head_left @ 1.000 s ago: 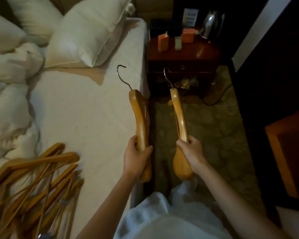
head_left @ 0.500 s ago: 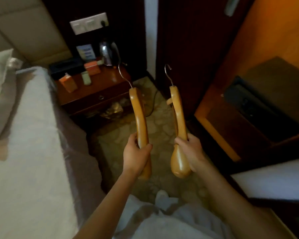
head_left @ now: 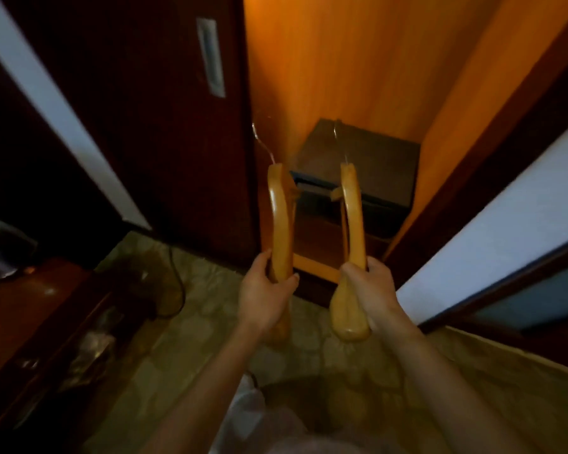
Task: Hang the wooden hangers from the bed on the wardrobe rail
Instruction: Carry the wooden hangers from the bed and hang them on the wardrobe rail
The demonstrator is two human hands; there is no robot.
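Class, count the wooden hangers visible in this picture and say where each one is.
2. The left hanger is gripped by the left hand, the right hanger by the right hand, both held up before the open wardrobe. Others may lie out of view.

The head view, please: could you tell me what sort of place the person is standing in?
Most likely a hotel bedroom, at an open wardrobe: a dark safe-like box sits low inside it, a dark door with a recessed handle stands beside it, and patterned carpet covers the floor.
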